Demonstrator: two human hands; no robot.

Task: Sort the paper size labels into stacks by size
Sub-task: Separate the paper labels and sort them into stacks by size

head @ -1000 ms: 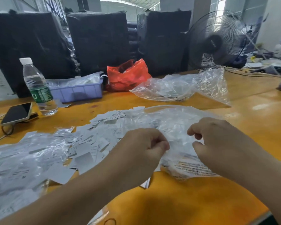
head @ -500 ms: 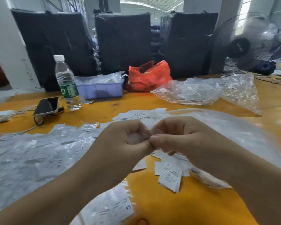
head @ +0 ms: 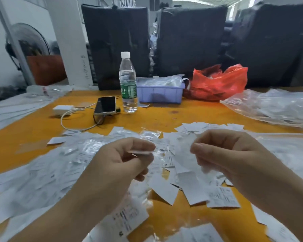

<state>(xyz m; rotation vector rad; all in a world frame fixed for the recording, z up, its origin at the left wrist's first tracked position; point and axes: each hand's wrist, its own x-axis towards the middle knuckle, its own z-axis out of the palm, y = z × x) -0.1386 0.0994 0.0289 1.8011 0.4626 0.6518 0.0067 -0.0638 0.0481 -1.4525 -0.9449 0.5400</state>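
Note:
Many small white paper size labels (head: pixel 191 187) lie scattered across the orange table (head: pixel 164 117), some mixed with small clear plastic bags. My left hand (head: pixel 119 161) hovers above them and pinches a thin white label (head: pixel 140 152) seen edge-on between thumb and fingers. My right hand (head: pixel 222 151) is held up a short way to the right with its fingers curled, and a blurred pale scrap shows below it; whether it holds a label is unclear. A printed label (head: pixel 220 198) lies face up under my right wrist.
At the back stand a water bottle (head: pixel 128 82), a phone (head: pixel 106 105) with a white charger and cable (head: pixel 63 109), a purple tray (head: pixel 160 93) and a red plastic bag (head: pixel 219 84). Clear plastic bags (head: pixel 273 107) lie at right. Black bundles line the far edge.
My hands were pressed together half a second ago and have drawn apart; the left one now holds a label. The view has swung left, and the fan on the right is out of sight.

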